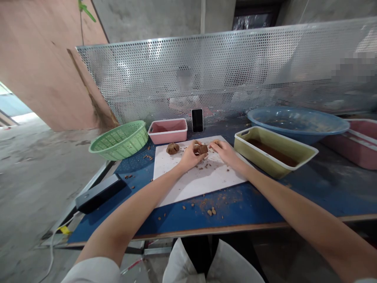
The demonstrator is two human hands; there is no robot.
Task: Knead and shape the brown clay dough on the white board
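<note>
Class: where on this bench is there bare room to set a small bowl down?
Free: the near half of the white board, below both hands; blue tabletop right of the yellow tray. Crowded: the board's far edge, around the brown lumps, left hand, right hand.

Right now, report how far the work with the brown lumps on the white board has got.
Done: one shaped brown lump sits apart on the white board. In hand: the left hand and right hand press a darker brown piece between them. Left: crumbs litter the blue table, and brown material remains in the yellow-green tray.
</note>
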